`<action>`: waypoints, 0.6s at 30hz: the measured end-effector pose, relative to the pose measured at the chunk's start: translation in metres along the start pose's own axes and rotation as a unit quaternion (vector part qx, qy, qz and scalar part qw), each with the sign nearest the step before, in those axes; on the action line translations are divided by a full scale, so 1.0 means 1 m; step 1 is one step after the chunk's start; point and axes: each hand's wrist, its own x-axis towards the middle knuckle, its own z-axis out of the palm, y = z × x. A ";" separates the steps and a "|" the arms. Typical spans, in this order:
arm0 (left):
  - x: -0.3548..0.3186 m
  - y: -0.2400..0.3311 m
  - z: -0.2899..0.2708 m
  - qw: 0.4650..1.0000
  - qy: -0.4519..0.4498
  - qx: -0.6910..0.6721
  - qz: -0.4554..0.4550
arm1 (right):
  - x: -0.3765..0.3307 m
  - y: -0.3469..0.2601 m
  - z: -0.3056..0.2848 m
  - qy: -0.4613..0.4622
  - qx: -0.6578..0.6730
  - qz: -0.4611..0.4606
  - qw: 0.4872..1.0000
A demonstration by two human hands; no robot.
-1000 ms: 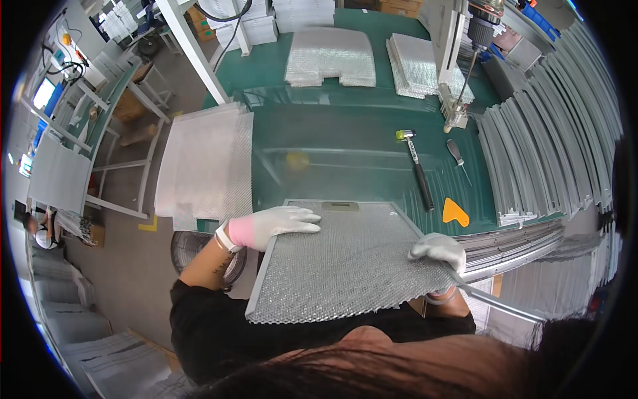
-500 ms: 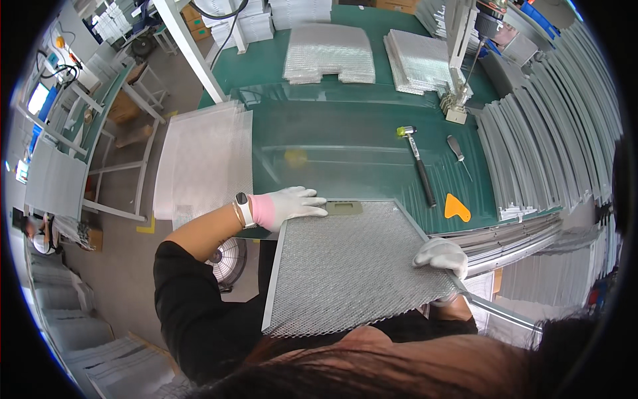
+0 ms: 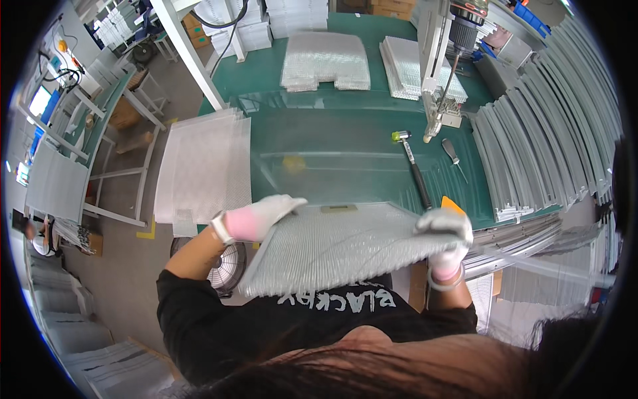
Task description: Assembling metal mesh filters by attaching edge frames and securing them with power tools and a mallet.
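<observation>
A silvery metal mesh filter panel point(image 3: 345, 239) with thin metal edging lies tilted over the front edge of the green table, its near side hanging over my lap. A small greenish rectangular piece point(image 3: 339, 209) is set in its far edge. My left hand point(image 3: 266, 216), in a white glove with a pink cuff, grips the far left corner, fingers stretched along the edging. My right hand point(image 3: 446, 233), gloved too, is closed on the panel's right edge, slightly blurred. A pale strip point(image 3: 545, 265), smeared by motion, extends rightward from beside my right hand; whether I hold it cannot be told.
On the green table point(image 3: 319, 153) lie a hammer point(image 3: 415, 173), a screwdriver point(image 3: 453, 157) and an orange scraper point(image 3: 453, 204). Mesh sheets point(image 3: 203, 163) are stacked left, more point(image 3: 325, 60) at the back. A hanging power driver point(image 3: 465, 30) and rows of metal frames point(image 3: 531, 153) stand right.
The panel's near edge has risen and moved away from my body. My left hand has shifted slightly left, my right hand slightly forward. The strip at the right has swung upward.
</observation>
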 end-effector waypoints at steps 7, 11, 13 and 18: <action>0.001 0.065 -0.055 0.766 0.503 -0.355 0.184 | 0.076 0.033 0.004 0.095 -0.019 0.092 0.991; 0.017 0.045 -0.050 0.690 0.598 -0.399 0.078 | 0.089 0.024 0.020 0.047 0.032 0.098 0.994; 0.023 0.047 -0.047 0.667 0.622 -0.397 0.101 | 0.087 0.033 0.019 0.055 0.050 0.105 0.992; 0.028 0.051 -0.044 0.720 0.601 -0.322 0.127 | 0.076 0.052 0.016 0.166 0.004 0.085 0.983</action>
